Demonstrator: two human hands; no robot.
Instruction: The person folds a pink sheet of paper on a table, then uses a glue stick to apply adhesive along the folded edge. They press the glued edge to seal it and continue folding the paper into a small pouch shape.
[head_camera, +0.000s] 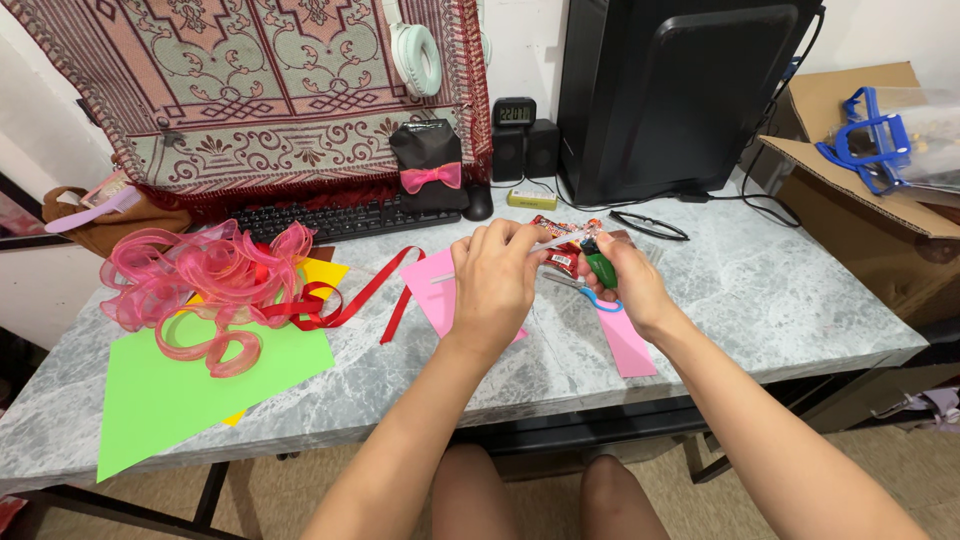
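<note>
Both hands met over the middle of the marble-topped desk (760, 290). The left hand (495, 285) had its fingertips pinched together on a thin whitish stick (555, 241), whose long axis ran from about eight o'clock up toward two o'clock, its far end reaching the right hand (625, 280). That hand was closed around a green lighter (600, 268), which stood nearly upright with its top tilted toward eleven o'clock. Directly under the hands lay one pair of blue-handled scissors (590, 292), one red snack packet (560, 258) and two pink paper pieces: a sheet (432, 290) partly hidden by the left hand, and a strip (625, 345) at five o'clock from the right wrist. At nine o'clock from the hands lay a red ribbon (345, 300), a heap of pink sheer ribbon (200, 285), one green paper sheet (200, 385) and a yellow sheet (322, 272) mostly covered by the ribbons. At twelve o'clock stood a black keyboard (340, 218), a small black box with a pink bow (428, 165), two small black speakers (525, 150), a digital clock (513, 112) and a black computer tower (690, 90). One pair of glasses (648, 226) lay at one o'clock, and a cardboard box (870, 230) stood at three o'clock.
</note>
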